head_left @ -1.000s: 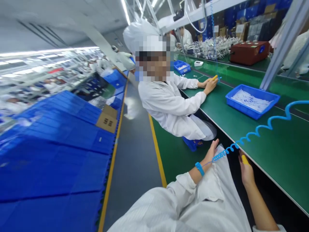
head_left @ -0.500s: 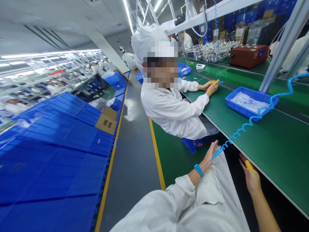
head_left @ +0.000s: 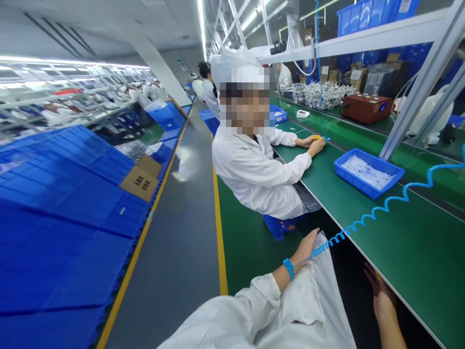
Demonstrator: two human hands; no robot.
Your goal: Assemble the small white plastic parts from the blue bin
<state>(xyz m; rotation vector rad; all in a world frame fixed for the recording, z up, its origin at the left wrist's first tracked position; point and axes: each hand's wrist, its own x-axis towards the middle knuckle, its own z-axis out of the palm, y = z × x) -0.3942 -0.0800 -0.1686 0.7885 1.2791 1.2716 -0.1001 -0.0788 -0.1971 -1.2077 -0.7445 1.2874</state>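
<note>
— What is seen, from the largest down?

— A green bench (head_left: 410, 242) is seen at the right, with a blue tray (head_left: 367, 172) set on it, well beyond both hands. A co-worker (head_left: 259, 169) is seated further along.

— And the hands?

— The left hand (head_left: 305, 245) is laid flat and relaxed on the white coat (on the lap); a blue strap (head_left: 288, 268) is worn at its wrist, and a coiled cord (head_left: 378, 211) is run from it across the bench. The right hand (head_left: 381, 296) is tucked under the bench edge; its grip cannot be told.
</note>
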